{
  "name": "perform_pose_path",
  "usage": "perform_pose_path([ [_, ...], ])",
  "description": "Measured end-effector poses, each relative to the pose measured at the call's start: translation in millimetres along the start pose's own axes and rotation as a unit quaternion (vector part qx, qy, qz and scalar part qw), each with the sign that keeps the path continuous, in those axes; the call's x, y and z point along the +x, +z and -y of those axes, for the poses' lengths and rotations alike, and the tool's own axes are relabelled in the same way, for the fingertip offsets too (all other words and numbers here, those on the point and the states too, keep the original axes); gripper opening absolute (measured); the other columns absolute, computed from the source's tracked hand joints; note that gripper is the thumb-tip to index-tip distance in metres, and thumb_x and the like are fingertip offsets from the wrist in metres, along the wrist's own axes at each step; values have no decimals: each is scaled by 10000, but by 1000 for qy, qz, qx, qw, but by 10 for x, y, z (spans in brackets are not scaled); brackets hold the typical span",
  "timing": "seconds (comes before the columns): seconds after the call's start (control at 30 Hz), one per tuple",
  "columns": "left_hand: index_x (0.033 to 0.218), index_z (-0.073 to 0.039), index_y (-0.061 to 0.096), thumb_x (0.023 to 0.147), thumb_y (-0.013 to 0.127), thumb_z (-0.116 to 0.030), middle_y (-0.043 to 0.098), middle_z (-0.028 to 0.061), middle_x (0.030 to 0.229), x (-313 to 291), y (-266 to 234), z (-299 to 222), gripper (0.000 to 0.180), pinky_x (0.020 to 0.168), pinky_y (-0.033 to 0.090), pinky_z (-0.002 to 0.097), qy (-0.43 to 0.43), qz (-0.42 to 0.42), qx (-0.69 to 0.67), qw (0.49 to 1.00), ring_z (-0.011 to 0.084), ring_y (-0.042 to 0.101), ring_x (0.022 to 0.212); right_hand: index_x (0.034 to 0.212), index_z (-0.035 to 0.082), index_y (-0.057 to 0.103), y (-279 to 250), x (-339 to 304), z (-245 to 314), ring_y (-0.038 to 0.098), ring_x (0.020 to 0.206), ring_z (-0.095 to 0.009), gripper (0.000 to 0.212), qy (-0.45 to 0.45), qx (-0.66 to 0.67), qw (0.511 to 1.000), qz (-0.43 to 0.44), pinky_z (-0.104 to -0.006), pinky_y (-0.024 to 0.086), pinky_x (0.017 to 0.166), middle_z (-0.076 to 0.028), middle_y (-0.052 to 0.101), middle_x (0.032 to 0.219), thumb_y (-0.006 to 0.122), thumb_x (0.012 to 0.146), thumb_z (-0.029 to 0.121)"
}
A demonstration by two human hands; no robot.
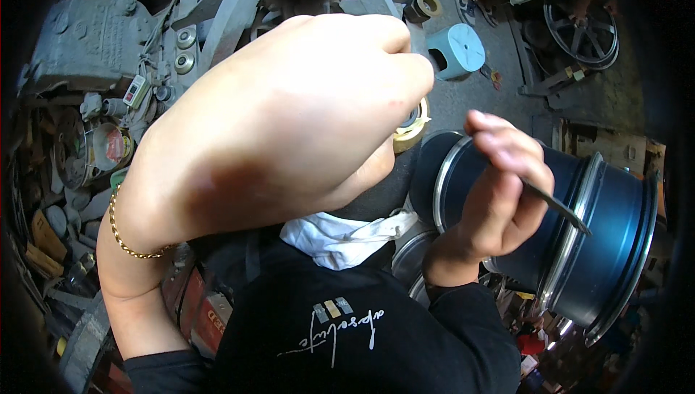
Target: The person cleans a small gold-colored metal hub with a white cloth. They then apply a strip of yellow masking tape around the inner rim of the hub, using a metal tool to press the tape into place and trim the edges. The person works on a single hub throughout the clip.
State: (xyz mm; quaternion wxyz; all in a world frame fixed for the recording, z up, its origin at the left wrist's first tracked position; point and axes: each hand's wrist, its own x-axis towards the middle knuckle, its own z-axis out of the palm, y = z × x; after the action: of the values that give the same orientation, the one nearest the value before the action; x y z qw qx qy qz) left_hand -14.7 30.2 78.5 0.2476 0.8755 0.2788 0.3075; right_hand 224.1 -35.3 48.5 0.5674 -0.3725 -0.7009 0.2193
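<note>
My left hand point(311, 111) is raised very close to the head view and fills its middle, its back showing and its fingers curled in. Whatever those fingers may hold is hidden behind the hand. A gold chain bracelet point(124, 229) circles that wrist. Just past its knuckles a roll of masking tape point(414, 132) peeks out; I cannot tell whether the hand touches it. To the right, my right hand point(510, 191) is closed on a thin dark metal tool point(557, 209), which slants down to the right with a slightly broader tip.
Blue wheel rims point(615, 227) with silver lips lie at the right. A light-blue stool point(461, 50) and another tape roll point(427, 7) are farther off. Another person's hand point(579, 14) rests by a spoked wheel point(583, 32). A white cloth point(340, 238) lies at my waist; machinery point(90, 43) stands left.
</note>
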Motion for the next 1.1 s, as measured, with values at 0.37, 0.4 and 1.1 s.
perform_pose_path([
  [0.37,823,-1,577,758,680,-10,631,246,1226,-88,73,-134,122,923,537,410,-88,-19,-88,992,402,666,1088,1186,19,722,31,34,-45,640,870,-243,387,55,-119,984,121,-320,531,773,-148,662,1040,743,801,-20],
  [0.4,826,-2,582,758,685,-12,630,246,1242,-96,77,-141,124,938,532,414,-91,-21,-82,992,404,662,1105,1200,19,717,74,27,-52,634,871,-244,404,64,-98,986,117,-326,528,775,-145,661,1038,773,800,16],
  [1.1,837,-3,629,757,714,-24,633,245,1352,-128,60,-225,119,1095,450,414,-165,-16,-103,981,383,629,1256,1124,69,789,58,204,-211,687,975,-271,328,57,-42,986,150,-355,558,858,-131,679,1072,826,801,108],
])
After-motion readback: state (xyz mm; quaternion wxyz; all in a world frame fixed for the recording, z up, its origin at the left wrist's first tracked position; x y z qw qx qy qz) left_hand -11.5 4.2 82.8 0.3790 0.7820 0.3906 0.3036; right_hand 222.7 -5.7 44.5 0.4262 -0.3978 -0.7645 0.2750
